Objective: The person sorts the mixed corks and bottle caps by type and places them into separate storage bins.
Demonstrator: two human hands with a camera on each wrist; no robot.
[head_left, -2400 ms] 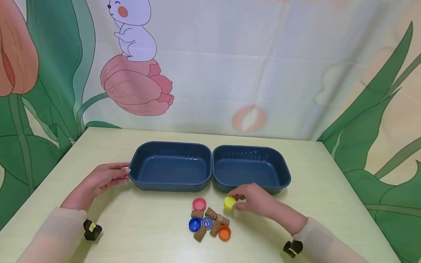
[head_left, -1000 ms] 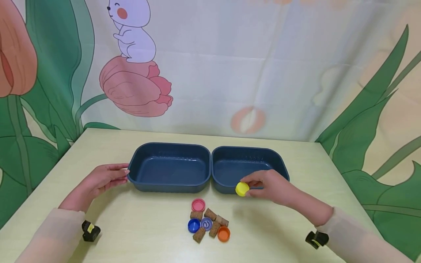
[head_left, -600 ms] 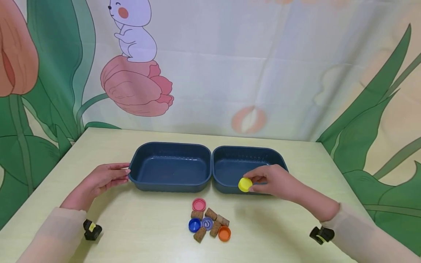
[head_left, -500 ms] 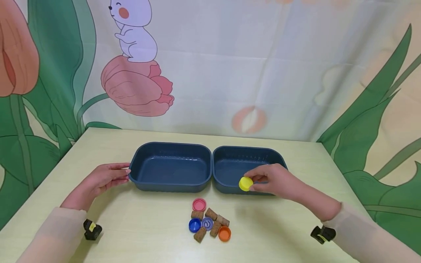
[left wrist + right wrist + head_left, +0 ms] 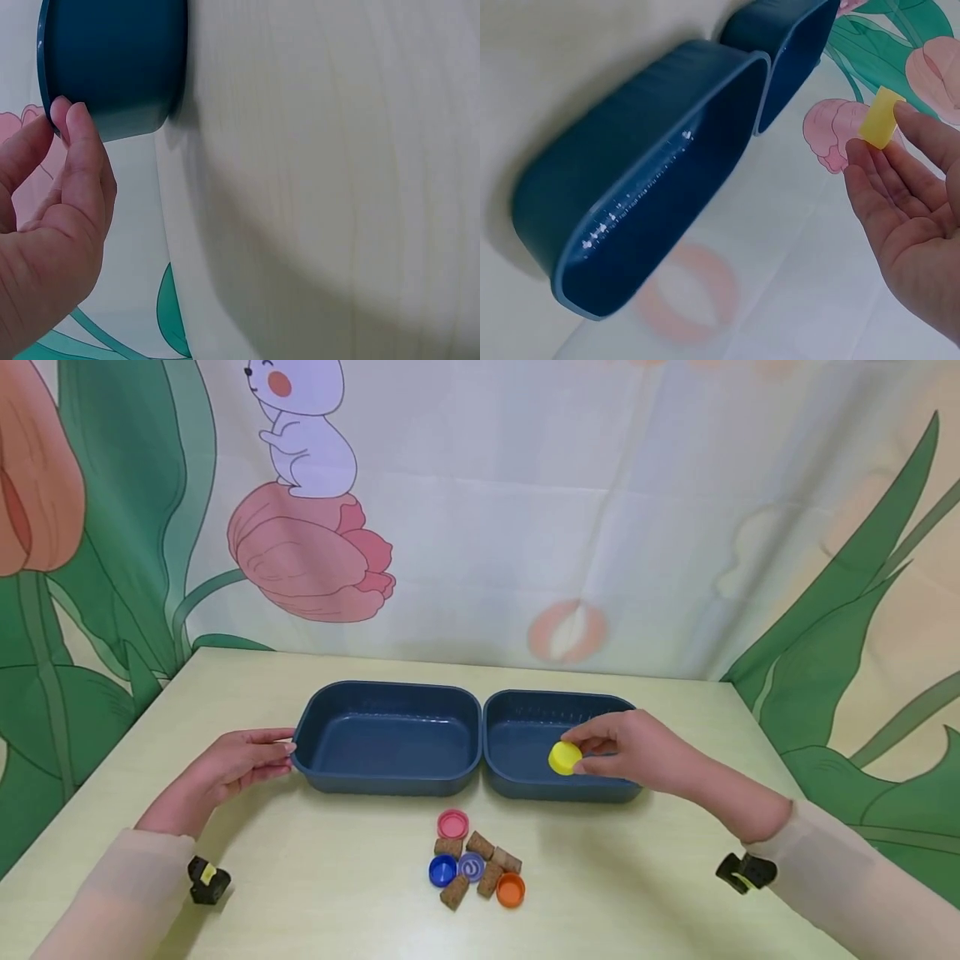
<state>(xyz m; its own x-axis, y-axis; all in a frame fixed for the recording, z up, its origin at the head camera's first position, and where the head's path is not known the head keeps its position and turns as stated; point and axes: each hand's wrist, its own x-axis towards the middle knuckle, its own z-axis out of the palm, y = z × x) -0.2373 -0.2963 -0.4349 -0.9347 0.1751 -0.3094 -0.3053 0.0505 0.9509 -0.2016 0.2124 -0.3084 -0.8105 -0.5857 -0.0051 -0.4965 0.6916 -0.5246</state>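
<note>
Yellow is the colour to watch: your right hand [image 5: 637, 752] pinches the yellow cap [image 5: 565, 757] between thumb and fingertips [image 5: 907, 112], and holds it over the right tray [image 5: 525, 781], above the open basin and clear of the floor as far as the head view lets me judge. In the right wrist view the cap [image 5: 880, 116] shows edge-on at your fingertips, with the tray [image 5: 630, 210] off to the left of it.

Your left hand [image 5: 232, 764] rests on the table [image 5: 337, 902], fingers nearly straight and relaxed, holding nothing. Its fingertips [image 5: 71, 124] touch the outer left wall of the left tray [image 5: 386, 781]; the left wrist view shows them against the tray's rim [image 5: 112, 67].

Both trays are dark blue, stand side by side with their near walls touching, and show bare floors.

In front of them, near the middle of the table, lies a small heap: a pink cap [image 5: 453, 823] at the back, a blue cap [image 5: 442, 870] on the left, a purple cap [image 5: 472, 865] in the middle, an orange cap [image 5: 511, 889] at the front right, and corks [image 5: 481, 845] among them, touching one another. I count about five corks, though the cluster is too small to be sure.
</note>
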